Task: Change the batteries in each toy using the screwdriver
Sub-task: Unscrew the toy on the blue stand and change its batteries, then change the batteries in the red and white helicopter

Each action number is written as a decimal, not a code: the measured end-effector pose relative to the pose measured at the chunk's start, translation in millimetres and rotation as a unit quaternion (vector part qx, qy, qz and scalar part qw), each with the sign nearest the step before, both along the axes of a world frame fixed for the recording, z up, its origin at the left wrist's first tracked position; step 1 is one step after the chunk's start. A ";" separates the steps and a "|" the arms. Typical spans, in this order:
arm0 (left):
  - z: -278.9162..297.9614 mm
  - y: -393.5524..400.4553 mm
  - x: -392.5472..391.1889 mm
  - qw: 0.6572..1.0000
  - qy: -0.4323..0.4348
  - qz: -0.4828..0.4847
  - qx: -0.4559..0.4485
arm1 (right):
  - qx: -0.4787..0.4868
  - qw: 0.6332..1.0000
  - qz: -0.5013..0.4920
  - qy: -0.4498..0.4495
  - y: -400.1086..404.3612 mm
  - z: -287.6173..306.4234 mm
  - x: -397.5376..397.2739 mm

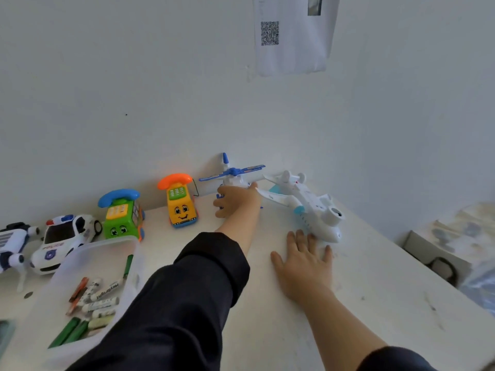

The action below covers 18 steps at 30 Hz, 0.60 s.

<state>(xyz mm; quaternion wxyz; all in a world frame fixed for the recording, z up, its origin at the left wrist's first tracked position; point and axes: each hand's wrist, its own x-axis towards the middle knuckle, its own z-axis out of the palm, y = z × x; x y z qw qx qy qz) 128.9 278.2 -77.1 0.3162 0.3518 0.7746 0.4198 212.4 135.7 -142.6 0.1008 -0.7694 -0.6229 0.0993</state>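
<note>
White tabletop (375, 277) against a pale wall: the left hand (235, 200) curls around the white plastic toy helicopter with blue rotor (232, 175), which stands just left of the white toy airplane (308, 202). Nearer that airplane's nose, the right hand (305, 261) lies flat, fingers spread, holding nothing.

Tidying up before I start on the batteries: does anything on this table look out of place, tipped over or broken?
Nothing stands out. The toys stand upright along the wall, the batteries lie inside the plastic tub, the left hand is on the helicopter, and the right hand rests flat beside the plane.
</note>
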 end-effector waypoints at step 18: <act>11.4 -55.1 -74.5 0.985 -0.051 -0.164 0.016 | -0.023 1.000 0.004 -0.018 -2.9 8.0 3.6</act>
